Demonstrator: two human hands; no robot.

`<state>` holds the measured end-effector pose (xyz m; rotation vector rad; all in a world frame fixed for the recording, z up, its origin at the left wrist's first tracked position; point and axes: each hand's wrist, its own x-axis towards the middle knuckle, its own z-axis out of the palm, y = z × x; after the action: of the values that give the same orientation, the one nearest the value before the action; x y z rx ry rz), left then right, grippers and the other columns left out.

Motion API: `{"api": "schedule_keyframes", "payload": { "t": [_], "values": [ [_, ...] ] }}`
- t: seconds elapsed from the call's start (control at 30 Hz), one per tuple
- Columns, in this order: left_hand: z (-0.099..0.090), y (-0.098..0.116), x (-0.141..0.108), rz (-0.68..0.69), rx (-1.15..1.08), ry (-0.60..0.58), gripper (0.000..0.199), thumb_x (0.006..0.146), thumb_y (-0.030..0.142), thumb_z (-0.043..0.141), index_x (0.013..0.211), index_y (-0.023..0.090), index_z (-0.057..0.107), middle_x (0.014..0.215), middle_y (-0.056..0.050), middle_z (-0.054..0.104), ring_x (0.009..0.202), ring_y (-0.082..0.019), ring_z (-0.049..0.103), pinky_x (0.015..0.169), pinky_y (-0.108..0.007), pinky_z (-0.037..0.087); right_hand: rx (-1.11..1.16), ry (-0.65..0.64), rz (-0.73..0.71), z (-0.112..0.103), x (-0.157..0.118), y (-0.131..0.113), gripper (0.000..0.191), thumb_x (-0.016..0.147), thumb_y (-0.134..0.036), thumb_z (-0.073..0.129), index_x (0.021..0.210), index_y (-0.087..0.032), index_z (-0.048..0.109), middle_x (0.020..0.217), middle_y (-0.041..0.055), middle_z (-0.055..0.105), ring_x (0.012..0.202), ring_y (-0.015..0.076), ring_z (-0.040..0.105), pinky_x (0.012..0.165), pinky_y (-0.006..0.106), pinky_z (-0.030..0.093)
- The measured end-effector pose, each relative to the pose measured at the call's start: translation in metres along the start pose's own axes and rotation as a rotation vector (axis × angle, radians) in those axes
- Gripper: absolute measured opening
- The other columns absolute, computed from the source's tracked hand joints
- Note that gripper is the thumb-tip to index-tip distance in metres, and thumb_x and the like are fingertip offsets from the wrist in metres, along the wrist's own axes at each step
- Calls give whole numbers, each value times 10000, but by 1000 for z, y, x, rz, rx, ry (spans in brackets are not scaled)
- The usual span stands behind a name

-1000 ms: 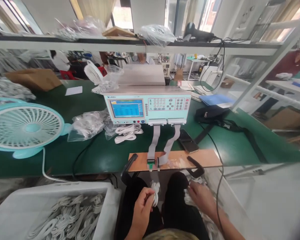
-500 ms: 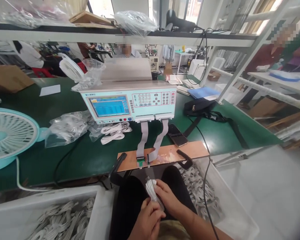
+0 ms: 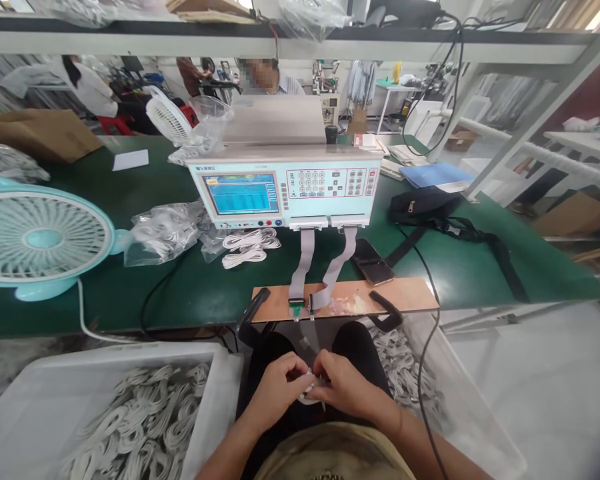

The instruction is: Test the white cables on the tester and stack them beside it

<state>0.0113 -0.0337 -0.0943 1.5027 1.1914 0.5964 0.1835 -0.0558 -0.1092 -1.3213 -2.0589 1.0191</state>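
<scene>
Over my lap, a white cable bundle sits between my two hands, mostly covered by the fingers. My left hand pinches it from the left, thumb and fingertips together. From the right my right hand closes on the same bundle, its fingertips almost meeting the left ones. Just beyond the hands, two grey ribbon cables run from a bench tester with a lit blue screen down to small connectors at the edge of an orange-brown board.
White bins of coiled cables stand left and right. Clamps hold the board. On the green table are a phone, a black bag, a turquoise fan and white cable bundles. A black cord hangs at right.
My left hand has moved up the cable bundle, level with my right. The bundle stood visible above the fingers before; now they mostly cover it. The view has shifted left and down.
</scene>
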Motion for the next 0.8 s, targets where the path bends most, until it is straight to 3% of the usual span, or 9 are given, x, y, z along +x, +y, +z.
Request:
{"api": "schedule_keyframes", "payload": {
  "t": [0.17, 0.3, 0.43, 0.6, 0.67, 0.8],
  "values": [
    [-1, -8, 8, -354, -448, -169, 92, 664, 234, 564, 643, 146, 547, 530, 53, 453, 465, -65, 382, 456, -176, 286, -168, -73, -118, -5, 6, -2, 221, 729, -306, 626, 867, -194, 495, 759, 9, 580, 675, 145, 514, 602, 244, 348],
    [0, -9, 9, -433, -565, -153, 131, 681, 287, 557, 664, 171, 498, 500, 71, 418, 416, -62, 370, 389, -155, 283, -217, -90, -227, -13, 10, -11, 105, 813, -261, 518, 889, -190, 533, 812, 40, 602, 732, 153, 525, 658, 259, 360],
    [4, -7, 12, -343, -484, -54, 238, 719, 411, 545, 690, 182, 488, 509, 63, 450, 388, -88, 420, 329, -178, 326, -92, 27, -206, -15, 16, -11, 93, 821, -230, 472, 805, -188, 552, 763, 25, 566, 717, 145, 492, 672, 265, 356],
    [14, -10, 23, -18, -259, 294, 225, 759, 396, 545, 775, 172, 559, 641, 28, 549, 537, -106, 511, 470, -195, 424, 439, 370, 141, -3, 36, 0, 175, 820, -293, 466, 685, -186, 497, 624, -35, 459, 584, 108, 416, 554, 222, 345],
    [17, -13, 29, -4, -274, 379, 220, 750, 379, 569, 793, 163, 580, 678, 14, 583, 589, -109, 526, 522, -194, 432, 563, 443, 209, 2, 44, 3, 201, 803, -326, 497, 659, -186, 486, 597, -44, 436, 561, 103, 395, 537, 220, 343],
    [21, -16, 36, -107, -499, 403, 263, 685, 378, 645, 789, 143, 588, 586, 43, 548, 455, -70, 457, 413, -177, 362, 649, 471, 248, 8, 52, 6, 216, 777, -358, 531, 654, -183, 502, 580, -45, 446, 539, 99, 385, 524, 222, 341]
  ]
}}
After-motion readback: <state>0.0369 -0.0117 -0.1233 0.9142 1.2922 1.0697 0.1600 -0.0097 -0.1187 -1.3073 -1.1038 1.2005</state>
